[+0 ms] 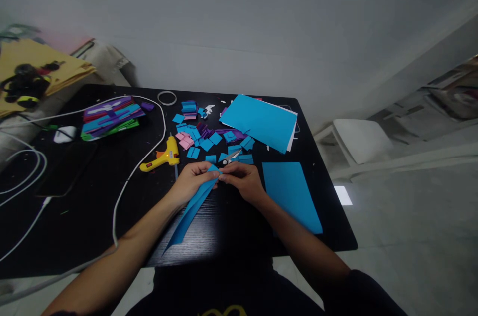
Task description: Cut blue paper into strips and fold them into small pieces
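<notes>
A long folded strip of blue paper [194, 207] slants down to the left over the near part of the table. Near its upper end, my left hand [194, 180] grips it with the thumb on top. The fingers of my right hand [242, 180] pinch the same end from the other side, so both sets of fingertips nearly meet. Just beyond the hands lie scissors [230, 157], partly hidden, among small cut blue pieces [211, 141]. To the right of my right hand rests a blue paper sheet [291, 191].
A yellow glue gun [164, 155] lies left of the hands, beside a white cable [125, 191] crossing the black table [100, 176]. Farther back are a stack of coloured paper [112, 116], pink pieces [185, 140], a large blue sheet [261, 121] and a tape ring [167, 98]. A white stool [360, 139] stands right.
</notes>
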Available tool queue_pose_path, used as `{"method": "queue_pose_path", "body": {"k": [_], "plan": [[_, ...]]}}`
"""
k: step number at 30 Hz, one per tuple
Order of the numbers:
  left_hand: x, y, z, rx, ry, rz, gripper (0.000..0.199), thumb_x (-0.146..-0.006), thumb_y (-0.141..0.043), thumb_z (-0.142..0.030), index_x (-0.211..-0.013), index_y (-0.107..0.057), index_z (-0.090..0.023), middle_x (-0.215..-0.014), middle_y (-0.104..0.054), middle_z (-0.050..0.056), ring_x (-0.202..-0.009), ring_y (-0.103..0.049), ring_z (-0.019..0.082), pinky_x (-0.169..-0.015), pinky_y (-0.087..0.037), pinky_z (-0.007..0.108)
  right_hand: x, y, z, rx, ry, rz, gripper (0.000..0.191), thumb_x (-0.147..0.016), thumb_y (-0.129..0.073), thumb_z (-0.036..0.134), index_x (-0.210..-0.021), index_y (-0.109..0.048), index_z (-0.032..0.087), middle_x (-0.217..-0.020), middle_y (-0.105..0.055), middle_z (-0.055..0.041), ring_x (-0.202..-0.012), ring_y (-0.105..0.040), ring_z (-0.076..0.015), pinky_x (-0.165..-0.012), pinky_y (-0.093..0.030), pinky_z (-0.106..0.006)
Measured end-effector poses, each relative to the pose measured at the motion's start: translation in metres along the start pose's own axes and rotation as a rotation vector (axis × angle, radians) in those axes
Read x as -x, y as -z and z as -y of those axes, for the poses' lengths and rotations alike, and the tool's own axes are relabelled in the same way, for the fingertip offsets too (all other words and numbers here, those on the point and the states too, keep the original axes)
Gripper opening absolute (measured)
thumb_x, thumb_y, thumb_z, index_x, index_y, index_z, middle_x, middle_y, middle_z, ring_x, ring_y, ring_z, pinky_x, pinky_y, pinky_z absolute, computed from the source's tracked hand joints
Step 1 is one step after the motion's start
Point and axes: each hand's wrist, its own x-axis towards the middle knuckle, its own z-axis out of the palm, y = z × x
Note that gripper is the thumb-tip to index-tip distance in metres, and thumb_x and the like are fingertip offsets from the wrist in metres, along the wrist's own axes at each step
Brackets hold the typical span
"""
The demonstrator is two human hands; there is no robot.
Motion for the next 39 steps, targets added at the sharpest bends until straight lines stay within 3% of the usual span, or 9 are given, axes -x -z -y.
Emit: {"method": "queue_pose_path", "body": {"k": [15, 30, 36, 39], "plan": [[-0.0008, 0.0002, 0.0014, -0.007, 0.008, -0.004, 0.030, -0.068, -0.090, -0.040, -0.072, -0.075, -0.014, -0.063, -0.070, 0.001, -0.054, -0.060, 0.010, -0.054, -0.044, 0.018, -0.0005, 0.0005, -0.0019, -0.039, 0.017, 0.037, 0.015, -0.069, -0.092, 0.029, -0.080, -0.083, 0.025, -0.083, -0.079, -0.0007, -0.075, -0.074, -0.0182, -0.076, -0.062, -0.033], [0.0002, -0.0016, 0.0001, -0.012, 0.012, -0.016, 0.030, -0.067, -0.090, -0.039, -0.071, -0.074, -0.014, -0.061, -0.069, 0.001, -0.053, -0.059, 0.010, -0.052, -0.043, 0.019, -0.0006, 0.0022, -0.0060, -0.009, 0.020, 0.040, 0.017, -0.070, -0.093, 0.033, -0.081, -0.082, 0.025, -0.083, -0.079, -0.0012, -0.080, -0.074, -0.0197, -0.081, -0.062, -0.037], [-0.0004, -0.0033, -0.0014, -0.014, -0.021, -0.067, 0.026, -0.066, -0.089, -0.034, -0.070, -0.073, -0.015, -0.059, -0.068, 0.000, -0.050, -0.054, 0.008, -0.049, -0.038, 0.017, -0.0013, 0.0010, -0.0031, -0.029, -0.034, 0.062, 0.029, -0.072, -0.091, 0.038, -0.094, -0.079, 0.023, -0.081, -0.076, -0.0003, -0.070, -0.070, -0.0157, -0.071, -0.060, -0.032], [-0.0003, -0.0052, -0.0023, -0.011, -0.034, -0.072, 0.024, -0.067, -0.089, -0.033, -0.068, -0.072, -0.015, -0.059, -0.068, -0.001, -0.051, -0.055, 0.008, -0.051, -0.040, 0.018, -0.0010, 0.0007, -0.0010, -0.026, -0.034, 0.061, 0.028, -0.078, -0.086, 0.044, -0.091, -0.075, 0.022, -0.077, -0.072, -0.0001, -0.067, -0.067, -0.0145, -0.065, -0.058, -0.030]]}}
